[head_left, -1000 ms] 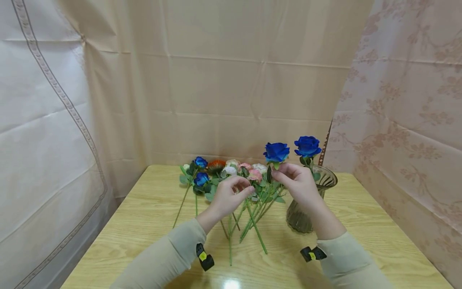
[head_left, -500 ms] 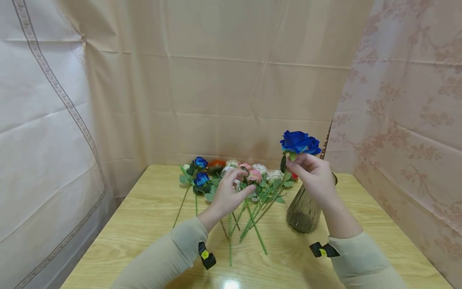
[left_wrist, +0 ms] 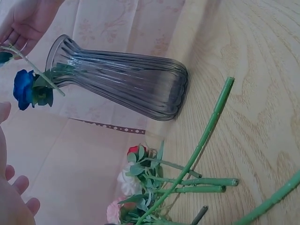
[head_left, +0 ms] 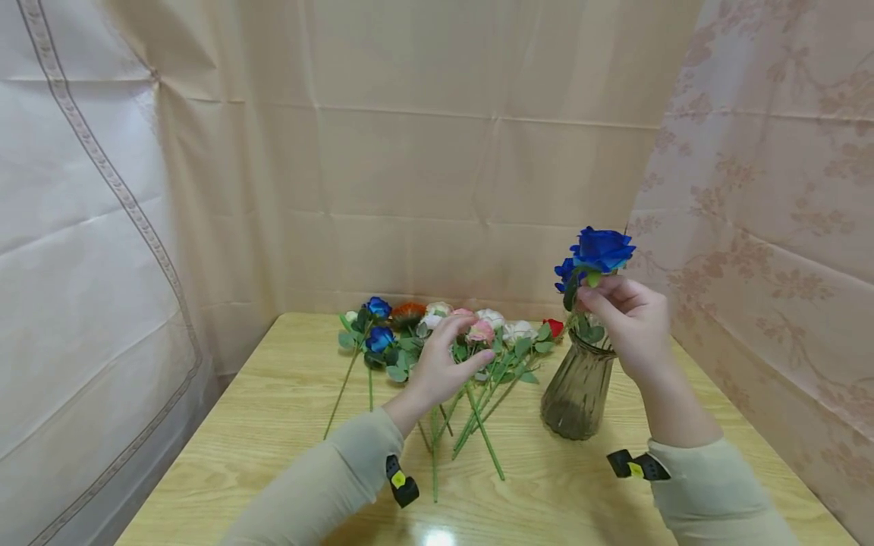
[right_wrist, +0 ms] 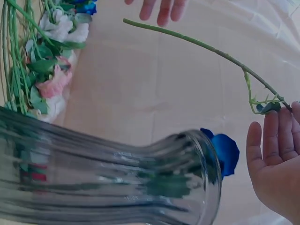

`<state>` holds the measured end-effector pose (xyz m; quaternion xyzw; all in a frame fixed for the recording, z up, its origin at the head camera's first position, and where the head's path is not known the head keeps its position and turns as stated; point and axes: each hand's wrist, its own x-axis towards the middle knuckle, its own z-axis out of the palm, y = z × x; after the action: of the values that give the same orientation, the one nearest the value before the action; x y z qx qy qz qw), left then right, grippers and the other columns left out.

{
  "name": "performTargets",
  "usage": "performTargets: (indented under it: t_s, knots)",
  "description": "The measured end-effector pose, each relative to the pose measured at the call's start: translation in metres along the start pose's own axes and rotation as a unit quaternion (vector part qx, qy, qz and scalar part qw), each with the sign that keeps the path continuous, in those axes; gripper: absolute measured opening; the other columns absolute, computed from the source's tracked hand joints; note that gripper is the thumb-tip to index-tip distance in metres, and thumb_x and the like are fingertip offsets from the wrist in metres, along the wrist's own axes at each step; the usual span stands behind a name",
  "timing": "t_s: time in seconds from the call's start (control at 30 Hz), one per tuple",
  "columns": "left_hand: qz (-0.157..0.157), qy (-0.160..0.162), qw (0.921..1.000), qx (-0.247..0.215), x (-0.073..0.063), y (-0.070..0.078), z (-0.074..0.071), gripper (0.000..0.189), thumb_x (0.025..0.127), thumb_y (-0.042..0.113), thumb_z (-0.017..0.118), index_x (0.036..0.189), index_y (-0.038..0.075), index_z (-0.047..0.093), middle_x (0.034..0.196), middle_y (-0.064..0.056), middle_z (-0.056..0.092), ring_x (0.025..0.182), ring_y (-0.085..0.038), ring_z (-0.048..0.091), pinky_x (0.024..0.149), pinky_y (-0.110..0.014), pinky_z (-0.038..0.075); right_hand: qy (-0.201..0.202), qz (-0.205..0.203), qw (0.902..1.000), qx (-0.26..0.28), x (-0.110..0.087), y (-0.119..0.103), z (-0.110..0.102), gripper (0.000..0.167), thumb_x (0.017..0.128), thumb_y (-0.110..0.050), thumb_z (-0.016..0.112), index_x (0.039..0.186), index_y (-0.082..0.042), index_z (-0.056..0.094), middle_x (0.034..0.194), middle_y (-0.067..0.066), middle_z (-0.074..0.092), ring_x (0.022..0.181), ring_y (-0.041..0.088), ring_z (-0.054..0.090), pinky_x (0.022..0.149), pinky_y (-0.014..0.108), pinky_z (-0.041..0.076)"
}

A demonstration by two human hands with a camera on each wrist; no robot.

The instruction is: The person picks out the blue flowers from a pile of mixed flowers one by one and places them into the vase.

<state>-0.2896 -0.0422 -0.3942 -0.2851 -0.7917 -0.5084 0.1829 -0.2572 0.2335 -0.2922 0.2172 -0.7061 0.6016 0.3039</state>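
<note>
Pinched between the thumb and fingers of my right hand (head_left: pixel 635 326) is a blue rose (head_left: pixel 603 249), held just under its bloom. Its long green stem (right_wrist: pixel 201 44) angles freely through the air in the right wrist view. Below the hand stands a ribbed smoky glass vase (head_left: pixel 576 398), upright, with another blue rose (left_wrist: pixel 23 89) in its mouth. In the left wrist view the held stem (left_wrist: pixel 42 72) overlaps the vase rim. My left hand (head_left: pixel 437 364) hovers over the loose flowers, holding nothing, its fingers and thumb spread apart.
Loose flowers lie along the table's (head_left: pixel 273 455) back: blue roses (head_left: pixel 379 339), an orange bloom (head_left: pixel 410 313), pink (head_left: pixel 482 331) and white blooms (head_left: pixel 519 331), and a red one (head_left: pixel 554 327). Their green stems (head_left: pixel 485 432) point toward the front. A beige curtain (head_left: pixel 410 152) hangs behind.
My right hand has carried the blue rose rightward and up, from beside the vase to above its mouth. The left hand has drifted slightly right, its fingers spreading wider.
</note>
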Motion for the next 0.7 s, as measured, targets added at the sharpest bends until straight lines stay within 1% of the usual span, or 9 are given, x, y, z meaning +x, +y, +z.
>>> performTargets:
  t_s: [0.1, 0.23, 0.33, 0.47, 0.6, 0.7]
  knots:
    - [-0.003, -0.001, 1.0, 0.008, 0.001, 0.0, 0.001, 0.059, 0.095, 0.045, 0.072, 0.145, 0.02, 0.054, 0.153, 0.006, 0.043, 0.142, -0.014, 0.038, 0.113, -0.049, 0.037, 0.013, 0.005, 0.9995, 0.027, 0.002, -0.003, -0.006, 0.007, 0.094, 0.002, 0.07, 0.088, 0.004, 0.071, 0.078, 0.006, 0.074, 0.073, 0.015, 0.071, 0.074, 0.022, 0.057]
    - [-0.004, 0.003, 1.0, 0.008, 0.003, 0.001, 0.004, 0.059, 0.094, 0.046, 0.073, 0.144, 0.018, 0.055, 0.151, 0.005, 0.045, 0.142, -0.015, 0.037, 0.113, -0.05, 0.036, 0.02, 0.021, 0.9983, 0.051, 0.006, -0.006, -0.015, 0.008, 0.095, -0.001, 0.071, 0.092, 0.006, 0.069, 0.08, 0.004, 0.073, 0.074, 0.014, 0.07, 0.076, 0.02, 0.057]
    - [-0.005, 0.008, 0.9999, 0.009, 0.005, 0.002, 0.006, 0.06, 0.094, 0.045, 0.074, 0.143, 0.017, 0.055, 0.15, 0.004, 0.046, 0.142, -0.017, 0.039, 0.112, -0.051, 0.036, 0.027, 0.026, 0.9963, 0.077, 0.01, -0.008, -0.021, 0.006, 0.095, 0.0, 0.07, 0.092, 0.006, 0.069, 0.08, 0.003, 0.073, 0.073, 0.013, 0.071, 0.077, 0.02, 0.056]
    - [-0.014, 0.012, 0.9998, 0.01, 0.007, 0.003, 0.008, 0.062, 0.093, 0.046, 0.075, 0.144, 0.018, 0.055, 0.15, 0.003, 0.047, 0.138, -0.018, 0.043, 0.111, -0.051, 0.038, 0.036, 0.02, 0.993, 0.11, 0.016, -0.008, -0.028, 0.006, 0.096, 0.004, 0.067, 0.092, 0.003, 0.071, 0.08, 0.004, 0.073, 0.071, 0.014, 0.072, 0.078, 0.02, 0.056]
    - [-0.015, 0.011, 0.9998, 0.011, 0.01, 0.005, 0.01, 0.063, 0.092, 0.049, 0.074, 0.145, 0.02, 0.054, 0.148, 0.0, 0.049, 0.136, -0.019, 0.046, 0.109, -0.052, 0.04, 0.05, 0.008, 0.99, 0.132, 0.022, -0.008, -0.035, 0.004, 0.095, 0.005, 0.068, 0.094, 0.008, 0.07, 0.08, 0.006, 0.072, 0.07, 0.016, 0.071, 0.075, 0.022, 0.058]
    - [-0.019, 0.009, 0.9997, 0.013, 0.012, 0.006, 0.012, 0.065, 0.092, 0.052, 0.074, 0.146, 0.022, 0.054, 0.148, 0.002, 0.048, 0.135, -0.018, 0.046, 0.108, -0.052, 0.041, 0.064, -0.002, 0.9862, 0.153, 0.027, -0.008, -0.041, 0.007, 0.094, 0.007, 0.068, 0.096, 0.014, 0.068, 0.081, 0.008, 0.071, 0.071, 0.017, 0.069, 0.071, 0.025, 0.059]
